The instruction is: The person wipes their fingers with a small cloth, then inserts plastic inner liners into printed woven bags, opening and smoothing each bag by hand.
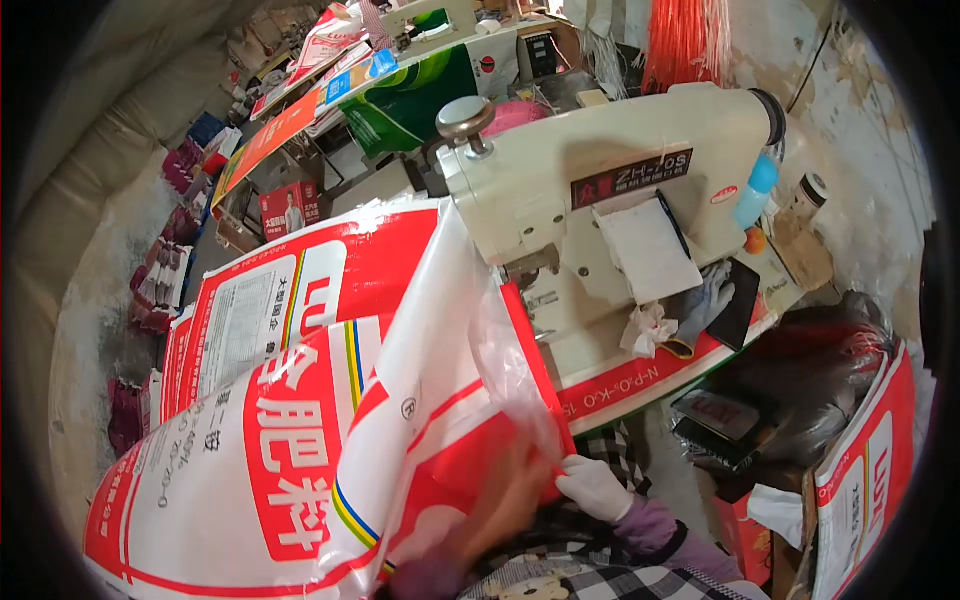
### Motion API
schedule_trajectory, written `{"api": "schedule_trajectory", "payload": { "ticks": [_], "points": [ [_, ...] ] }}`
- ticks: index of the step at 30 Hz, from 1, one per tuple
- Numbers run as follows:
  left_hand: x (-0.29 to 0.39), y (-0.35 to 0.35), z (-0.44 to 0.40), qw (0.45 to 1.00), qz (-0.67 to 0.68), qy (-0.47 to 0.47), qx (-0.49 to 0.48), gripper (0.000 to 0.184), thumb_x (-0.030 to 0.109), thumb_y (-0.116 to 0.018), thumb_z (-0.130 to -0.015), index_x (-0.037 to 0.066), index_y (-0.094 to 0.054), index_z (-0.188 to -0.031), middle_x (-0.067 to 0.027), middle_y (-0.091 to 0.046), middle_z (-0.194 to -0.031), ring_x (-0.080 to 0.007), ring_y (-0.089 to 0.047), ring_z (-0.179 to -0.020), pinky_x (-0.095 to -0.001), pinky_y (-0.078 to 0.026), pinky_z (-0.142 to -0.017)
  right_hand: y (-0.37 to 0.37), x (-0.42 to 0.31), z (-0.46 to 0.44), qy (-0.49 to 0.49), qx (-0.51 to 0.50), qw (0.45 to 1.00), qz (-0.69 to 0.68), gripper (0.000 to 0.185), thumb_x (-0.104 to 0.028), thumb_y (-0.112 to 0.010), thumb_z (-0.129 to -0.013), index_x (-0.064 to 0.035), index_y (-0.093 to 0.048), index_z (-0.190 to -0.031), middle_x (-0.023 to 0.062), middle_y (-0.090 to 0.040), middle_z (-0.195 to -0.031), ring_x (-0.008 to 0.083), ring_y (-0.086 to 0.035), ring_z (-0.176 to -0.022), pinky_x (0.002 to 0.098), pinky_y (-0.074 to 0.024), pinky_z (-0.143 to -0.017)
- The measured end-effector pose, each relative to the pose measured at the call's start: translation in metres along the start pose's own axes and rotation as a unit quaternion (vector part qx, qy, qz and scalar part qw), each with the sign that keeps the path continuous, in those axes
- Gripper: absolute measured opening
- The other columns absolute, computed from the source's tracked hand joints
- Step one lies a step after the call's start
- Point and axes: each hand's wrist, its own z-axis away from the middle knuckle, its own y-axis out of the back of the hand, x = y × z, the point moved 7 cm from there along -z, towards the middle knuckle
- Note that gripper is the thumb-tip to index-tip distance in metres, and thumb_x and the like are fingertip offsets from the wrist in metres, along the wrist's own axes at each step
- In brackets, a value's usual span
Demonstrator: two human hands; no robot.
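A large red and white printed fertilizer bag (290, 440) spreads across the left and middle of the head view, with part of it folded over. A clear plastic liner (503, 345) shows at its edge, below the head of a cream sewing machine (530, 225). My left hand (510, 485), bare and smeared by motion, is over the red part of the bag; its fingers cannot be made out. In a white glove, my right hand (597, 487) pinches the bag's red edge near my lap.
On the machine table lie a paper pad (648, 245), a crumpled tissue (648, 330) and a dark phone-like slab (735, 305). A blue bottle (757, 190) stands behind. Boxes and a black plastic bag (830, 370) crowd the right. Orange-red strands (690, 40) hang at the back.
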Motion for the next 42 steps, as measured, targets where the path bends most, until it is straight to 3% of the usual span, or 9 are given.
{"api": "schedule_trajectory", "payload": {
  "ticks": [3, 6, 11, 17, 26, 28, 30, 38, 42],
  "points": [
    [0.075, 0.032, 0.153, 0.832, -0.341, -0.361, 0.248, 0.031, 0.015, -0.064, -0.092, 0.011, -0.067, -0.123, -0.0164, -0.064, -0.123, -0.0329, -0.062, -0.113, -0.0392, -0.05, -0.087, 0.01, 0.012, -0.004, -0.022, -0.011, 0.997, -0.073, 0.014, -0.018, -0.057, -0.079, -0.0045, -0.053, -0.081, 0.0139, -0.056, -0.077, 0.0322, -0.059, -0.078, 0.0404, -0.0489, -0.062],
    [0.025, 0.064, 0.246, 0.751, -0.49, -0.184, 0.402, 0.089, 0.025, -0.073, -0.088, 0.024, -0.015, -0.157, -0.0107, -0.017, -0.162, -0.0378, -0.037, -0.138, -0.0525, -0.041, -0.107, 0.01, 0.045, -0.026, -0.218, -0.027, 0.95, -0.224, 0.021, -0.019, -0.054, -0.09, -0.0013, -0.065, -0.091, 0.017, -0.063, -0.09, 0.0355, -0.06, -0.085, 0.0413, -0.0489, -0.075],
    [-0.115, 0.187, 0.247, 0.617, -0.68, -0.031, 0.395, 0.064, 0.011, -0.076, -0.075, 0.008, -0.046, -0.132, -0.029, -0.035, -0.144, -0.0503, -0.033, -0.135, -0.0713, -0.025, -0.107, -0.019, 0.018, -0.053, -0.125, 0.078, 0.957, -0.249, 0.03, -0.025, -0.062, -0.09, 0.0008, -0.065, -0.075, 0.0141, -0.065, -0.08, 0.0302, -0.062, -0.083, 0.0365, -0.0502, -0.071],
    [-0.204, 0.272, 0.149, 0.829, -0.494, 0.068, 0.254, 0.082, 0.005, -0.062, -0.069, 0.011, -0.038, -0.147, -0.0195, -0.058, -0.116, -0.0367, -0.063, -0.086, -0.0489, -0.053, -0.066, -0.024, -0.016, -0.111, -0.043, 0.108, 0.992, 0.04, 0.017, -0.024, -0.063, -0.088, -0.0103, -0.071, -0.096, 0.0065, -0.064, -0.075, 0.0253, -0.063, -0.079, 0.0374, -0.0535, -0.068],
    [-0.367, 0.345, 0.348, 0.677, -0.249, 0.225, 0.656, 0.033, 0.012, -0.041, -0.097, 0.004, -0.05, -0.128, -0.0218, -0.061, -0.108, -0.0324, -0.063, -0.095, -0.0446, -0.052, -0.077, -0.122, -0.143, -0.165, 0.289, -0.056, 0.945, -0.143, 0.016, -0.016, -0.06, -0.08, -0.0061, -0.066, -0.091, 0.012, -0.065, -0.088, 0.026, -0.064, -0.094, 0.0389, -0.0508, -0.086],
    [-0.406, 0.261, 0.362, 0.501, 0.656, 0.046, 0.563, 0.061, 0.052, -0.042, -0.098, 0.003, -0.046, -0.134, -0.0162, -0.054, -0.127, -0.0366, -0.053, -0.117, -0.0524, -0.045, -0.101, -0.125, -0.094, -0.171, 0.152, -0.16, 0.965, -0.141, 0.015, -0.015, -0.064, -0.076, -0.0082, -0.067, -0.09, 0.0076, -0.063, -0.084, 0.0258, -0.064, -0.087, 0.0405, -0.0517, -0.079],
    [-0.345, 0.202, 0.36, 0.607, 0.663, -0.014, 0.438, 0.074, 0.066, -0.044, -0.092, 0.004, -0.046, -0.134, -0.0157, -0.054, -0.131, -0.0345, -0.053, -0.12, -0.0532, -0.041, -0.105, -0.092, -0.034, -0.185, -0.14, 0.026, 0.974, -0.177, 0.019, -0.012, -0.066, -0.08, -0.0049, -0.068, -0.097, 0.0146, -0.067, -0.096, 0.0309, -0.064, -0.091, 0.0397, -0.0514, -0.083],
    [-0.336, 0.108, 0.397, 0.572, 0.532, 0.199, 0.592, 0.035, 0.03, -0.057, -0.099, 0.005, -0.051, -0.124, -0.0095, -0.067, -0.108, -0.0222, -0.07, -0.09, -0.0355, -0.059, -0.065, -0.117, -0.037, -0.327, -0.012, 0.068, 0.989, 0.133, 0.081, -0.036, -0.075, -0.078, -0.0042, -0.038, -0.143, 0.016, -0.043, -0.143, 0.0337, -0.044, -0.126, 0.0425, -0.0431, -0.101],
    [-0.405, -0.009, 0.514, 0.534, 0.487, 0.213, 0.657, 0.036, 0.03, -0.063, -0.096, 0.007, -0.053, -0.122, -0.0068, -0.068, -0.104, -0.0194, -0.069, -0.087, -0.0329, -0.058, -0.061, -0.195, -0.088, -0.324, 0.044, -0.139, 0.983, 0.107, 0.013, -0.021, -0.064, -0.079, -0.0086, -0.065, -0.075, 0.0144, -0.066, -0.075, 0.0302, -0.066, -0.07, 0.0434, -0.0526, -0.071]
  ]
}}
